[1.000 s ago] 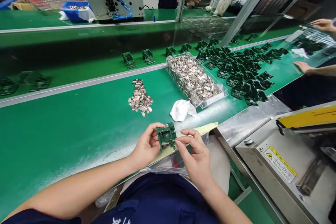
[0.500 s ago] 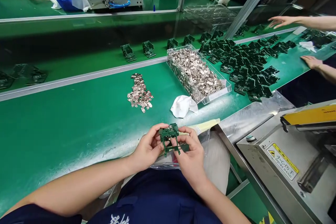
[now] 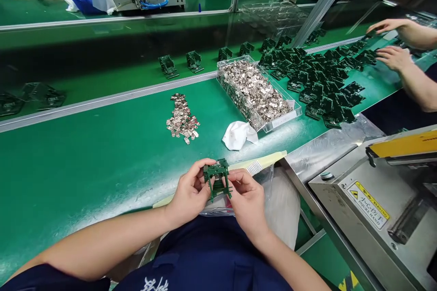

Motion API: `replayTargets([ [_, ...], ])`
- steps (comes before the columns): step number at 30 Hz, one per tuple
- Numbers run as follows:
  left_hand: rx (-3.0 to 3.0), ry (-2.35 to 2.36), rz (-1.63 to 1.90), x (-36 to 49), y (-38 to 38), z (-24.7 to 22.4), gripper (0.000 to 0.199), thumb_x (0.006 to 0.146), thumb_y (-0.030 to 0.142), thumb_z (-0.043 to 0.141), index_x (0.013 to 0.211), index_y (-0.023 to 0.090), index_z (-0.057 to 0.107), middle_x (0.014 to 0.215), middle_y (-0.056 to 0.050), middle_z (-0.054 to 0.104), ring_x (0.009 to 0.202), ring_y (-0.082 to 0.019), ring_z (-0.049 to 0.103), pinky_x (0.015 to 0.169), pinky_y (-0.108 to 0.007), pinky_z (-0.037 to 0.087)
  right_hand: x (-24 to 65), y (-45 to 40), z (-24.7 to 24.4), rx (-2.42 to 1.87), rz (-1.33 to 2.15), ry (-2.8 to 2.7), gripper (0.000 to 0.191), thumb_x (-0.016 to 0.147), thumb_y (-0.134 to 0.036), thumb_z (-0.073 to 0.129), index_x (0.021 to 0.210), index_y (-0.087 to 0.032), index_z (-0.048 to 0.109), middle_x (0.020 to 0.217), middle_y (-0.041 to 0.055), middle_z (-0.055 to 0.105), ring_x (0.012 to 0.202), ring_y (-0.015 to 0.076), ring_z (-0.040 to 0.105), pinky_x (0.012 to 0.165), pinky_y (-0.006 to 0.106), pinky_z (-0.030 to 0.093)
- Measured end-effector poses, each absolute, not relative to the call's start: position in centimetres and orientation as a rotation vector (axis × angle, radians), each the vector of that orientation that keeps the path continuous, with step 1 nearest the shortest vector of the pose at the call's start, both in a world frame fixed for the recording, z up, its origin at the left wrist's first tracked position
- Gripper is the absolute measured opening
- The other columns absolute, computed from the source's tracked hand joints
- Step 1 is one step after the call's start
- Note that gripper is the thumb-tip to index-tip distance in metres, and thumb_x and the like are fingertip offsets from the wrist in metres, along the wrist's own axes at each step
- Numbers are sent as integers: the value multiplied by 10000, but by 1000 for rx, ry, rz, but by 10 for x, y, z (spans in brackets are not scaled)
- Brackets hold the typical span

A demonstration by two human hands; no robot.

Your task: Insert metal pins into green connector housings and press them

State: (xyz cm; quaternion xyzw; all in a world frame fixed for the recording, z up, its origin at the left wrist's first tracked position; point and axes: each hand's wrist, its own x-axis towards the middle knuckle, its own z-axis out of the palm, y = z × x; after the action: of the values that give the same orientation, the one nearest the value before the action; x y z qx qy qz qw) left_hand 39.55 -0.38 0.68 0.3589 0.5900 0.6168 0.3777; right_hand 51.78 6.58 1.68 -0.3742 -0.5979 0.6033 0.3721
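Grn part held btwn L fingers & R fingers.

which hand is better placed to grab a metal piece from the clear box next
The right hand, most likely: it is nearer the clear box, on the same side of the green part. The left hand grips the part's other side and could probably steady it alone.

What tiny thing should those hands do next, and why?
Maybe the right hand should press gently on the green part, because it has hold of the part's right side while the left hand grips the left side.
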Motion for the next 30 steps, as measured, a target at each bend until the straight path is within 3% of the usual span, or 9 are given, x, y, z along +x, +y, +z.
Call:
replayTargets([
  [12, 994, 1537, 1502, 404, -14, 9, 302, 848, 209, 603, 1142, 196, 534, 850, -14, 656, 700, -103, 607, 596, -174, 489, 527, 54, 13, -1030, 1673, -1356, 210, 719, -317, 758, 674, -174, 612, 687, 12, 601, 648, 147, 559, 610, 253, 471],
  [18, 902, 1460, 1589, 412, 19, 11, 347, 798, 306, 685, 1087, 181, 539, 935, -40, 664, 836, -139, 652, 705, -214, 535, 570, 54, -2, -1148, 1538, -1324, 286, 820, -462, 668, 815, -182, 612, 741, 13, 572, 633, 139, 535, 569, 243, 480],
  [26, 811, 1171, 1677, 449, 92, -2, 433, 684, 397, 785, 945, 177, 519, 867, -22, 642, 812, -134, 638, 751, -233, 516, 564, 68, -41, -1161, 1646, -1363, 417, 735, -562, 693, 737, -156, 596, 629, 2, 556, 542, 118, 471, 500, 232, 406],
  [30, 790, 1160, 1647, 457, 91, -6, 408, 684, 377, 792, 907, 181, 512, 804, -1, 624, 756, -123, 622, 719, -227, 508, 555, 68, -45, -1119, 1633, -1367, 445, 778, -582, 639, 640, -175, 524, 571, -14, 508, 500, 109, 431, 466, 229, 362],
])
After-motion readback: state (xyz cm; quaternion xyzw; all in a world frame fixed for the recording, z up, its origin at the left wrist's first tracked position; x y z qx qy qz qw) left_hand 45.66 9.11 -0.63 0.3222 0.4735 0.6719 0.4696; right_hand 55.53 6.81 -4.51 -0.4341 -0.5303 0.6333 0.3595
